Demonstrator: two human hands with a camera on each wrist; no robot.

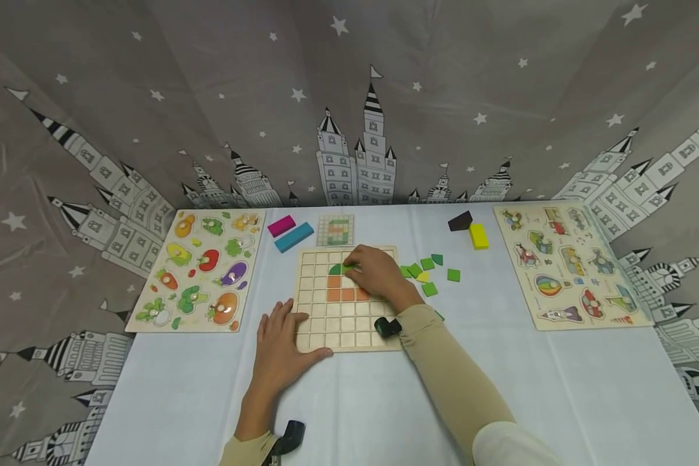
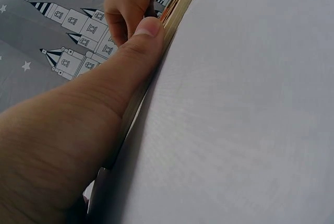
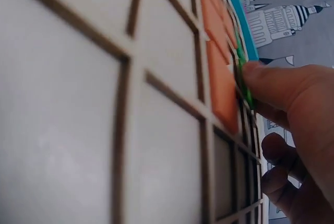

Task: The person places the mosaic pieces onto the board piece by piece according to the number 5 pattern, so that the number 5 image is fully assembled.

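The right hand (image 1: pixel 378 275) pinches a small green tile (image 1: pixel 347 268) between thumb and fingers, at a cell of the square-gridded, pale wooden board (image 1: pixel 332 327). Just left, a green piece with a rounded corner (image 1: pixel 334 269) fills one cell; flat orange squares (image 1: pixel 347 294) fill cells below. The left hand (image 1: pixel 282 346), fingers spread, touches the board's near left corner. To the right, loose green pieces (image 1: pixel 454 275) lie on the white tabletop (image 1: pixel 180 388).
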